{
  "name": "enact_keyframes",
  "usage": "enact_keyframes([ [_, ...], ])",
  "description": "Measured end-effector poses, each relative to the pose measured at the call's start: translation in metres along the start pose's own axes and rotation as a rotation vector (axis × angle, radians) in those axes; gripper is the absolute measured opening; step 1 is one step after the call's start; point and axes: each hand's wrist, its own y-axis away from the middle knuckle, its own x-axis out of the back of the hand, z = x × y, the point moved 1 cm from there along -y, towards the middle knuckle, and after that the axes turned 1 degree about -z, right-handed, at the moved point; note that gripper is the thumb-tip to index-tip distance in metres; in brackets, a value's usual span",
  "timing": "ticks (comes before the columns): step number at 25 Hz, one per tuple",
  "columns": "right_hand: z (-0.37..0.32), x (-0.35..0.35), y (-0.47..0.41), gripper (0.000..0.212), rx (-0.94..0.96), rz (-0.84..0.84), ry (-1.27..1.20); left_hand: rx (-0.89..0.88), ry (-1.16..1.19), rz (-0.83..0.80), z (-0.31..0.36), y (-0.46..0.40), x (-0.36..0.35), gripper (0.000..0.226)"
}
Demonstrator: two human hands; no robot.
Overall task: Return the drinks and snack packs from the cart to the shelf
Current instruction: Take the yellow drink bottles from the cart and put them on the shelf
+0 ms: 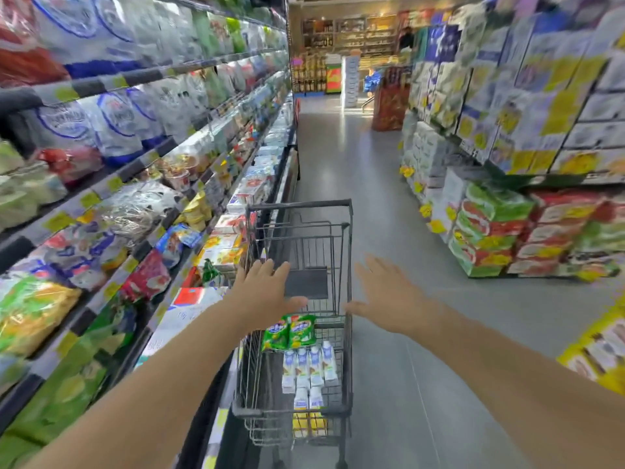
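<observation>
Beside the shelf [142, 164], cart [299, 211], stacked packs [490, 231] opposite

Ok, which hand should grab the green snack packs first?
Probably the left hand: it hovers open just above the green snack packs and on the shelf side; the right hand hangs beyond the cart rim.

So we've got the wire cart [341, 265] at bottom centre of the frame, right up against the shelf [142, 157] filling the left side. In its basket lie two green snack packs [290, 332] side by side, with white drink cartons [309, 365] lined up just below them.
</observation>
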Motion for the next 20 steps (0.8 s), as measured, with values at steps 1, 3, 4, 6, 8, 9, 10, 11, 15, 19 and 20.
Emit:
enact_keyframes([
  [1,0.001,-0.007,-0.020,0.082,-0.019,-0.018,0.003,-0.014,0.003,-0.014,-0.009,-0.023,-0.006,0.091],
  [3,0.001,-0.023,-0.057,0.079,-0.058,-0.084,-0.002,-0.037,0.000,-0.082,-0.029,-0.064,-0.021,0.092],
  [4,0.001,-0.031,-0.077,0.077,-0.071,-0.107,0.007,-0.042,-0.006,-0.115,-0.038,-0.084,-0.028,0.091],
  [6,0.003,-0.056,-0.116,0.073,-0.098,-0.149,0.009,-0.051,0.005,-0.177,-0.054,-0.121,-0.049,0.088],
  [8,0.001,-0.084,-0.145,0.070,-0.117,-0.207,-0.005,-0.055,0.022,-0.205,-0.062,-0.149,-0.077,0.085],
  [9,0.001,-0.103,-0.162,0.070,-0.115,-0.234,-0.015,-0.052,0.035,-0.215,-0.065,-0.164,-0.095,0.084],
  [10,0.000,-0.123,-0.179,0.068,-0.113,-0.260,-0.033,-0.042,0.049,-0.236,-0.067,-0.176,-0.116,0.084],
  [11,-0.001,-0.143,-0.195,0.066,-0.110,-0.286,-0.051,-0.028,0.064,-0.271,-0.068,-0.188,-0.137,0.084],
  [15,0.000,-0.235,-0.256,0.050,-0.108,-0.415,-0.132,0.053,0.130,-0.393,-0.074,-0.228,-0.234,0.074],
  [19,0.009,-0.338,-0.300,0.026,-0.267,-0.544,-0.304,0.142,0.193,-0.494,-0.079,-0.261,-0.331,0.071],
  [20,0.014,-0.366,-0.307,0.032,-0.312,-0.562,-0.337,0.175,0.217,-0.529,-0.081,-0.267,-0.356,0.073],
])
